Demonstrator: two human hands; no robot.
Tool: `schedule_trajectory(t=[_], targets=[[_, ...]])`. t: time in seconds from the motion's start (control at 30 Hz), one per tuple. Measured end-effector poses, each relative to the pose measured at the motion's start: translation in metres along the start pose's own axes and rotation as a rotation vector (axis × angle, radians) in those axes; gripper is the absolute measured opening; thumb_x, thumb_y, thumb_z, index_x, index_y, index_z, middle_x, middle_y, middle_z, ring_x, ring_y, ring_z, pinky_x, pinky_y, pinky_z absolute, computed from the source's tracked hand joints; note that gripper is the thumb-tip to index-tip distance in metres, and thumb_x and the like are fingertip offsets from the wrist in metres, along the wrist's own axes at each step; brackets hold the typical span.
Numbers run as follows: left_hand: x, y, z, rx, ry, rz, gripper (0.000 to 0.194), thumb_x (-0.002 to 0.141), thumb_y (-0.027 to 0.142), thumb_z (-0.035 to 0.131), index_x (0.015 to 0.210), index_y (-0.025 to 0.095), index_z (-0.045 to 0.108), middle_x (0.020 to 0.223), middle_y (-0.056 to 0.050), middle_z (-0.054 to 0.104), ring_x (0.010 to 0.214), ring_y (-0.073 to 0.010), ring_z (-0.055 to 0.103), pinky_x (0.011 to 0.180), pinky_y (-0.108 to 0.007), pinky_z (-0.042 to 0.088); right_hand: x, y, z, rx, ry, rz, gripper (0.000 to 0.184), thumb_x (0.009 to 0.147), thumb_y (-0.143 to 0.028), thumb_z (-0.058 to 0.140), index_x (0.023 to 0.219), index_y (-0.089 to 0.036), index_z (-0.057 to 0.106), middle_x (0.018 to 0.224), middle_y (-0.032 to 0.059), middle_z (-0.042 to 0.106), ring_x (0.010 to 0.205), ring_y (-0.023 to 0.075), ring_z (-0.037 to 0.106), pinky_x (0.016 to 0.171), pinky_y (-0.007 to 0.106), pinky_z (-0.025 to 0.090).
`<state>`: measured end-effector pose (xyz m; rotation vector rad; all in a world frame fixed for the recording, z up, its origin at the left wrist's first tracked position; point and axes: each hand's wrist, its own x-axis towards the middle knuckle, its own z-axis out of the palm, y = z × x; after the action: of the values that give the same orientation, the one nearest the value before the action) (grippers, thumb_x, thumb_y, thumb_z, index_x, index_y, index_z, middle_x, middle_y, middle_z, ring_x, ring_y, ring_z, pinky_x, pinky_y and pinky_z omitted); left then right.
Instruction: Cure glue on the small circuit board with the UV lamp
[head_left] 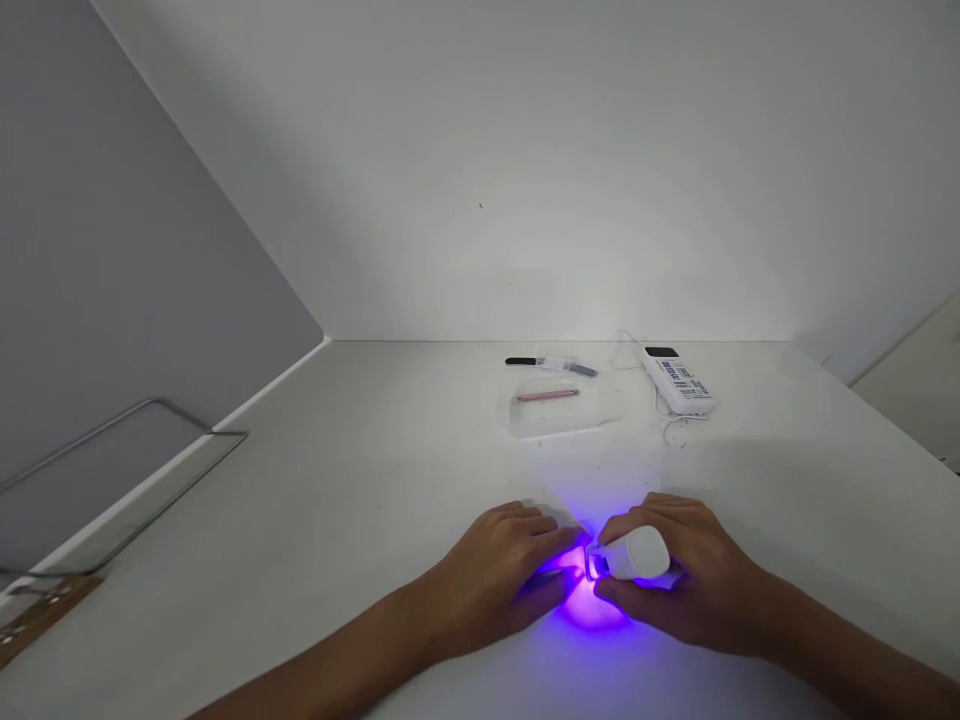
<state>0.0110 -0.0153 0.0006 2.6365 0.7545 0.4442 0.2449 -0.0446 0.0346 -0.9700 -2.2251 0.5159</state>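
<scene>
Low and right of the centre, my right hand (686,565) is closed round a small white UV lamp (646,553). Its thumb and forefinger lie along the two sides of the lamp. Violet light from the lamp's front end spills onto the white table. Facing it, my left hand (502,570) has its thumb and forefinger brought together in the glow, close against the lamp's lit end. Glare hides what sits between those fingertips.
Beyond my hands lies a pink pen-like tool (548,395) on a clear plastic wrapper (562,425). Behind it is a thin black-and-grey stick (551,366), partly in clear wrapping. A white power bank (677,382) with a cable rests right. A bent metal wire frame (176,492) stands left.
</scene>
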Motion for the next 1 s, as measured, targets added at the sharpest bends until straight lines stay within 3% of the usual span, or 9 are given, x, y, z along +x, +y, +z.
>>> schedule_trajectory(t=[1.0], targets=[[-0.0003, 0.0008, 0.0, -0.001, 0.011, 0.006, 0.017, 0.104, 0.027, 0.047, 0.103, 0.021, 0.063, 0.077, 0.0, 0.068, 0.065, -0.0191, 0.061, 0.067, -0.032, 0.044, -0.0014, 0.0023, 0.0013, -0.006, 0.038, -0.028, 0.019, 0.097, -0.039, 0.067, 0.096, -0.02, 0.07, 0.075, 0.0009, 0.078, 0.061, 0.0148, 0.071, 0.063, 0.026, 0.051]])
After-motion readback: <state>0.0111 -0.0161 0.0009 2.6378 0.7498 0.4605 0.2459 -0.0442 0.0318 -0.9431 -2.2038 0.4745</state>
